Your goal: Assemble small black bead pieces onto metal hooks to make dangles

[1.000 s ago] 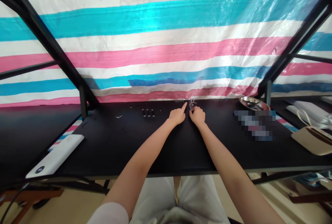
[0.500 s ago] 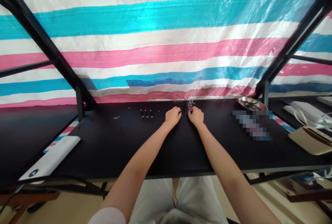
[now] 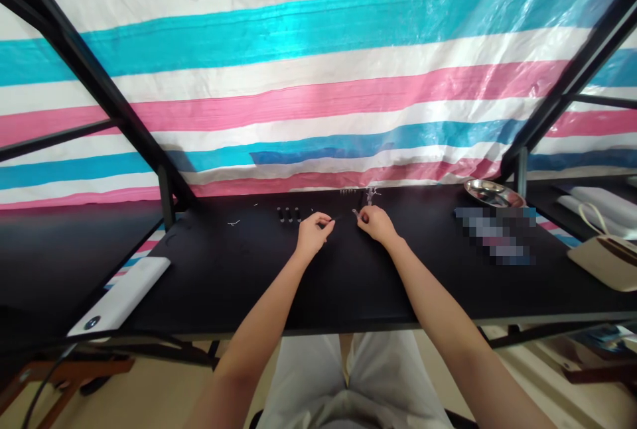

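My left hand [image 3: 313, 233] is raised a little over the black table, thumb and fingers pinched on a thin dark piece [image 3: 337, 219] that hardly shows against the tabletop. To its right, my right hand [image 3: 377, 223] pinches a small clear piece [image 3: 355, 212], which sticks out to the left of the fingertips. Three short black cylinders with pale ends [image 3: 288, 215] stand in a row left of my left hand. Beyond my right hand lies a cluster of small clear pieces [image 3: 370, 195], and a row of tiny grey parts [image 3: 348, 191] sits by the back edge.
On the black table [image 3: 209, 283] are a shiny metal dish [image 3: 492, 194] at back right, a blurred-out patch [image 3: 497, 235] and white scraps [image 3: 233, 222]. A white power-strip-like box [image 3: 122, 296] lies left, a beige pouch [image 3: 604, 260] right. Black frame bars and a striped sheet [image 3: 318, 97] stand behind.
My hands have moved apart and nearer to me, the left one shifting left. The dark piece and the clear piece now show at the fingertips. The camera view has shifted slightly.
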Demonstrator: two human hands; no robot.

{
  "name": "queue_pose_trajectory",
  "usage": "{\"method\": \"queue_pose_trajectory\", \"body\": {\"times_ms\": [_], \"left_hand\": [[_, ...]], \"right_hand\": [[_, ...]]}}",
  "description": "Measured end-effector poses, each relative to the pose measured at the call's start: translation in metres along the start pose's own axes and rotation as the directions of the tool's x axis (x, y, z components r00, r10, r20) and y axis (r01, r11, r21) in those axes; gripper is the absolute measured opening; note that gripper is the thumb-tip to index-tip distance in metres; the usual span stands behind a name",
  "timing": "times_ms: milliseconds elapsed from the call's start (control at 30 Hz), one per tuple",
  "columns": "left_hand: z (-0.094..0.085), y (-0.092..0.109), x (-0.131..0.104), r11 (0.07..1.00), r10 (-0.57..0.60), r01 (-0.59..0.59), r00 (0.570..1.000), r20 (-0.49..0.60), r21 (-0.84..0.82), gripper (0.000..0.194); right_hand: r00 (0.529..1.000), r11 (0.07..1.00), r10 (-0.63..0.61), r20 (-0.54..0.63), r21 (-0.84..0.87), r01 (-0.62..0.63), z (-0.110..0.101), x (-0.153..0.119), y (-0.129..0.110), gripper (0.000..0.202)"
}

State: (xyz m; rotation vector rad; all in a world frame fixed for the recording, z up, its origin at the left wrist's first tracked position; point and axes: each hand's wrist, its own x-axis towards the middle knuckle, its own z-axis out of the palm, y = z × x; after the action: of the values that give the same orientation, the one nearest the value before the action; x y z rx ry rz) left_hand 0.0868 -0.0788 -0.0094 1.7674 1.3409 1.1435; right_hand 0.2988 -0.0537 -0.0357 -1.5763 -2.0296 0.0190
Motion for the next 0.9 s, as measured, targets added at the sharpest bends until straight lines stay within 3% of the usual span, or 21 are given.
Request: {"method": "queue_pose_trajectory", "body": {"times_ms": [67,167,700,900], "left_hand": [[-0.001,0.002,-0.001,0.999,-0.002,0.002,1.0,-0.004,-0.052,0.024],[-0.001,0.004,-0.001,0.993,-0.013,0.014,1.0,0.008,-0.118,0.026],[0.0,0.009,-0.004,0.972,0.012,0.008,0.996,0.087,-0.233,0.028],[0.003,0.011,-0.008,0.989,0.062,-0.053,0.996,0.062,-0.138,0.026]], "right_hand": [[0.994,0.993,-0.112,-0.005,-0.037,0.112,-0.004,-0.001,-0.009,0.004],[0.986,0.984,-0.168,-0.008,-0.066,0.167,-0.008,-0.002,-0.019,0.004],[0.983,0.968,-0.16,0.088,-0.178,0.174,-0.012,-0.004,-0.03,0.009],[0.99,0.949,-0.104,0.094,-0.288,0.127,-0.013,-0.007,-0.042,0.009]]}}
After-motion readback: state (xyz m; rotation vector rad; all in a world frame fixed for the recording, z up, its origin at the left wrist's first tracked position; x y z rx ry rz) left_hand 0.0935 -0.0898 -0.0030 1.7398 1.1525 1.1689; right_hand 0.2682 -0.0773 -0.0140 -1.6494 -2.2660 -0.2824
